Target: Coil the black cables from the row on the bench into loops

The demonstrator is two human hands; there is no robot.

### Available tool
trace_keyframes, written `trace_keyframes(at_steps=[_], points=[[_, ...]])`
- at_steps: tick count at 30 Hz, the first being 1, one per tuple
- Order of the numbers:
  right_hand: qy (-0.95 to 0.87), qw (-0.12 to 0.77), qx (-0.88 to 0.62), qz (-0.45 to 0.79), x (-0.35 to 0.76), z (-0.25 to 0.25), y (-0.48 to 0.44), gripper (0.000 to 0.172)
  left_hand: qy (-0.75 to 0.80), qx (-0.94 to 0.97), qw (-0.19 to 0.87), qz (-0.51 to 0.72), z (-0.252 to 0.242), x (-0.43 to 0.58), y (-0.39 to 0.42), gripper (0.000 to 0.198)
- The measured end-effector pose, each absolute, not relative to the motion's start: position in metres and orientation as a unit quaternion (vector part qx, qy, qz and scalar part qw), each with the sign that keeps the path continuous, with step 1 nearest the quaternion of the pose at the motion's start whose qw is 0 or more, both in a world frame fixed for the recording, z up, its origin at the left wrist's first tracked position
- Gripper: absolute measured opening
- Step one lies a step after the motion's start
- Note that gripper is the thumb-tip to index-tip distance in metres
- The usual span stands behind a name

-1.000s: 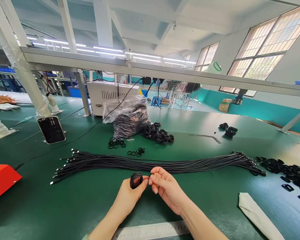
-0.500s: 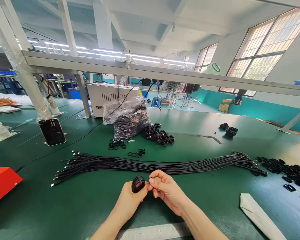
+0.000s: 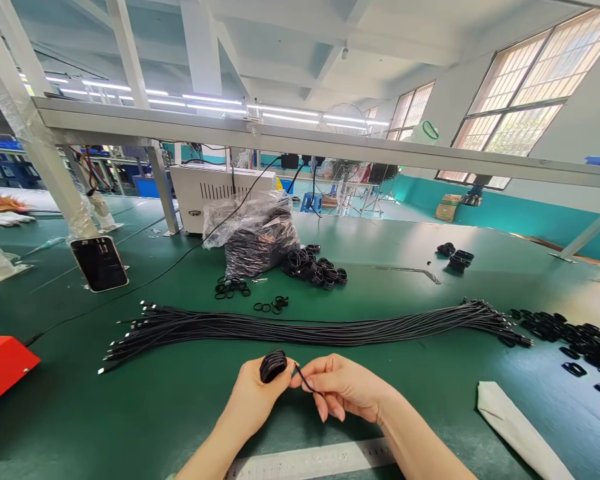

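Observation:
My left hand (image 3: 253,397) holds a tight coil of black cable (image 3: 273,366) against its fingers. My right hand (image 3: 343,388) pinches the thin free end of that cable (image 3: 306,381) between thumb and fingers, just right of the coil. Beyond both hands, a long bundle of black cables with metal connector ends (image 3: 305,331) lies across the green work table (image 3: 130,400). Neither hand touches the bundle. A steel ruler (image 3: 310,461) lies close to my forearms at the near edge.
A folded white cloth (image 3: 517,432) lies to the right. Black straps (image 3: 580,350) are heaped at the right, and black rings (image 3: 313,270) lie near a plastic bag of black items (image 3: 253,233). A red box (image 3: 0,367) sits at the left edge. Steel frame posts stand behind.
Both hands have moved slightly nearer to me. My right hand has drawn away from the coil, showing the cable end stretched between them. The coil has tilted slightly.

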State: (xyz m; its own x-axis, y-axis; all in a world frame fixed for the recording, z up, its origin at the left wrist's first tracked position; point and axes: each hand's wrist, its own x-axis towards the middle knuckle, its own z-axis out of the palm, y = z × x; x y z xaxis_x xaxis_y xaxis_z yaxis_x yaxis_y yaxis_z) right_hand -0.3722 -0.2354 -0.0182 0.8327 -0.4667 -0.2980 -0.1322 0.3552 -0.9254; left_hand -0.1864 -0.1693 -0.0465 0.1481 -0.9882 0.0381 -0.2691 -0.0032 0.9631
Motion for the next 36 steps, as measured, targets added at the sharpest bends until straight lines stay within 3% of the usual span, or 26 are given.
trace_keyframes(at_steps=[4,8,10,12,14,17,19,21,28,32,36], points=[[0.302,0.677,-0.64,-0.202,-0.376,-0.006,-0.228,0.058,-0.538,0.641,0.433,-0.334,-0.045,-0.184,-0.17,0.027],[0.354,0.4,-0.807,-0.253,-0.359,-0.01,-0.208,0.067,-0.56,0.671,0.39,-0.29,-0.042,-0.185,-0.164,0.012],[0.373,0.265,-0.857,-0.238,-0.349,-0.013,-0.201,0.062,-0.567,0.676,0.379,-0.278,-0.041,-0.187,-0.161,0.015],[0.386,0.218,-0.869,-0.218,-0.345,-0.014,-0.197,0.048,-0.574,0.669,0.38,-0.28,-0.04,-0.189,-0.159,0.017],[0.385,0.272,-0.858,-0.206,-0.346,-0.013,-0.197,0.038,-0.582,0.647,0.39,-0.301,-0.04,-0.19,-0.159,0.018],[0.351,0.46,-0.79,-0.204,-0.353,-0.012,-0.201,0.029,-0.577,0.603,0.425,-0.351,-0.04,-0.194,-0.161,0.012],[0.331,0.551,-0.735,-0.214,-0.354,-0.013,-0.202,0.032,-0.558,0.58,0.453,-0.384,-0.039,-0.198,-0.163,0.006],[0.326,0.589,-0.699,-0.241,-0.351,-0.016,-0.202,0.042,-0.533,0.567,0.479,-0.407,-0.038,-0.201,-0.163,0.009],[0.382,0.596,-0.629,-0.321,-0.342,-0.019,-0.197,0.055,-0.436,0.603,0.518,-0.423,-0.043,-0.204,-0.166,0.024],[0.362,0.499,-0.712,-0.335,-0.34,-0.018,-0.191,0.014,-0.431,0.615,0.519,-0.409,-0.051,-0.202,-0.167,0.021],[0.283,0.495,-0.745,-0.346,-0.33,-0.016,-0.177,0.006,-0.437,0.645,0.515,-0.358,-0.058,-0.194,-0.158,0.005]])
